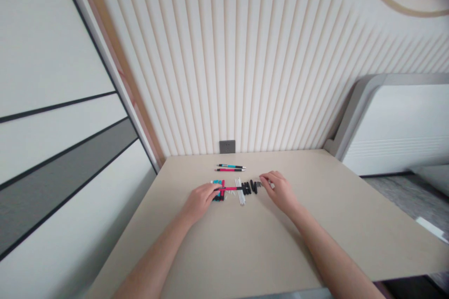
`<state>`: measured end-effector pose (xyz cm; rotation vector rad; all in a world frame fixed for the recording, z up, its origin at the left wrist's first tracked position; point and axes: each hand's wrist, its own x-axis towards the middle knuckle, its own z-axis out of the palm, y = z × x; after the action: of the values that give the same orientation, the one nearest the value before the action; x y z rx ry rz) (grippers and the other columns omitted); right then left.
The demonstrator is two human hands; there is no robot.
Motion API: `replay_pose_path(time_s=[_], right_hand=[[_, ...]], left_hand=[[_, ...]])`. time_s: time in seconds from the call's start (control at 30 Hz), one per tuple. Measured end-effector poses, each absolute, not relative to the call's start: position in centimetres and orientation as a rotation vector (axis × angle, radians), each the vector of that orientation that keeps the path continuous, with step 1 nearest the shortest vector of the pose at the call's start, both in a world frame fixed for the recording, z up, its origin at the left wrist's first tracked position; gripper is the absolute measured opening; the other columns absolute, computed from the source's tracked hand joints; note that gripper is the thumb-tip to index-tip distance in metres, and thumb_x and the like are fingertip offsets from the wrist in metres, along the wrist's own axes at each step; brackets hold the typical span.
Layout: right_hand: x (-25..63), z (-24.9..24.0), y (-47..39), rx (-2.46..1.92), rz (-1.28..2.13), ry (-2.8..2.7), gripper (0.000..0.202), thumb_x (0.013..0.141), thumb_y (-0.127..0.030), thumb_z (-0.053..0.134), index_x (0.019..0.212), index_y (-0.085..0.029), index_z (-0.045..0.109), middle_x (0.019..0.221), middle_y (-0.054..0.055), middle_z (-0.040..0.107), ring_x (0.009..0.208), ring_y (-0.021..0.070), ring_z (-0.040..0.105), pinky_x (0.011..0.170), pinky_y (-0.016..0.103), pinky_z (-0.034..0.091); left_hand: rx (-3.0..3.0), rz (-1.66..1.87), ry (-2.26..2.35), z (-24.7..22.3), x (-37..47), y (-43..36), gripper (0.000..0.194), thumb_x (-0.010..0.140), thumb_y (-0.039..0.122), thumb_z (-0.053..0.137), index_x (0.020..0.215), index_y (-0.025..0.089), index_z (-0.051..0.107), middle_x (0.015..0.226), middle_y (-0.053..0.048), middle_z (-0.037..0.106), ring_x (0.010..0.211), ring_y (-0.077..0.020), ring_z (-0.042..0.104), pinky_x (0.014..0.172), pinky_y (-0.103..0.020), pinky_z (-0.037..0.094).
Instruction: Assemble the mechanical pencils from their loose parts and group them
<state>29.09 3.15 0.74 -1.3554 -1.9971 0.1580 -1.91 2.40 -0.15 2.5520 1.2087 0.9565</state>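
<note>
My left hand (201, 199) is closed on the left end of a red and black pen (230, 188), which points right over the loose parts. Under and beside that hand lie blue and red pen barrels (223, 195). White refills (240, 191) lie side by side in the middle, with small white pieces to their left. Black grips (249, 188) sit right of the refills. My right hand (278, 190) has its fingertips pinched together above small dark, springlike pieces (260, 184); what the fingers hold is too small to make out.
Behind the parts, a blue pen (231, 166) and a red pen (229, 170) lie on the beige table (217, 252). A dark socket (227, 146) is on the ribbed wall. A grey and white headboard (396, 121) stands at the right.
</note>
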Motion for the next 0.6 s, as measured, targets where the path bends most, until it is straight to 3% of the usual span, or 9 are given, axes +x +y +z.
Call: replay_pose_path(time_s=[0.17,0.3,0.6], right_hand=[[25.9,0.5,1.6,-1.03,0.381,-2.176,0.031,0.1,-0.032,0.038,0.103,-0.022,0.066,0.093,0.007,0.068,0.087,0.0193,0.059,0.081,0.032,0.043],[25.2,-0.2,1.2,-1.023,0.478,-2.297,0.033,0.101,-0.029,0.034,0.094,-0.02,0.065,0.084,0.006,0.067,0.079,0.0172,0.058,0.074,0.029,0.042],[25.8,-1.2,2.1,-1.117,0.195,-2.283,0.027,0.098,-0.025,0.043,0.081,-0.019,0.064,0.077,0.004,0.065,0.074,0.0166,0.056,0.07,0.027,0.038]], left_hand=[[2.616,1.009,1.05,0.0,-1.9,2.1,0.023,0.099,0.028,0.043,0.114,0.023,0.06,0.1,-0.004,0.07,0.092,-0.0156,0.067,0.084,-0.027,0.051],[2.626,1.048,1.047,0.3,-1.9,1.9,0.023,0.098,0.029,0.045,0.113,0.022,0.062,0.099,-0.005,0.071,0.092,-0.0166,0.066,0.085,-0.029,0.05],[2.493,0.822,1.103,0.6,-1.2,1.6,0.025,0.095,0.033,0.048,0.091,0.019,0.068,0.078,-0.004,0.069,0.074,-0.0158,0.062,0.073,-0.026,0.046]])
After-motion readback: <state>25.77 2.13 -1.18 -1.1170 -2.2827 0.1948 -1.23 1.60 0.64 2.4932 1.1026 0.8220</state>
